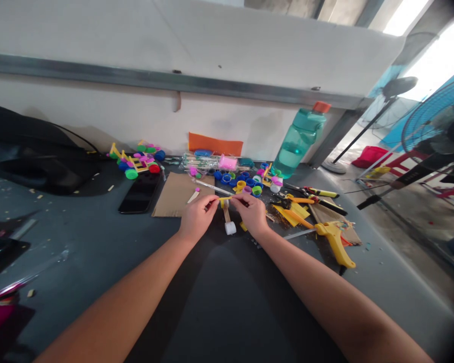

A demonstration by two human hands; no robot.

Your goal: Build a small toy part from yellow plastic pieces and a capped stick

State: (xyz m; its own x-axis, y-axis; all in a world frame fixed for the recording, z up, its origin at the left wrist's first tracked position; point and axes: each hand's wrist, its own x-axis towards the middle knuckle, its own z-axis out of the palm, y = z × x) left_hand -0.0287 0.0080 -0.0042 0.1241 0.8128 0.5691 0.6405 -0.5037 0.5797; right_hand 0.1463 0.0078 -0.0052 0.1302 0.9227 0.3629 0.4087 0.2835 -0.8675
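Between my two hands is a short thin yellow strip (224, 198), pinched at its left end by my left hand (199, 218) and at its right end by my right hand (252, 214). Both hands are closed at the fingertips. Just under the strip is a small wooden stick (227, 214) with a white bottle cap (230, 228) at its near end and something yellow at its far end. Whether the strip touches the stick, I cannot tell. Close to my left hand, a piece of cardboard (170, 196) carries a stick with a pink tip (193, 195).
Several coloured bottle caps (245, 182) lie beyond my hands. To the right are a yellow glue gun (331, 239), pliers (321, 192) and a teal water bottle (297, 143). A black phone (140, 193) and small cap-wheeled models (138, 162) are at the left.
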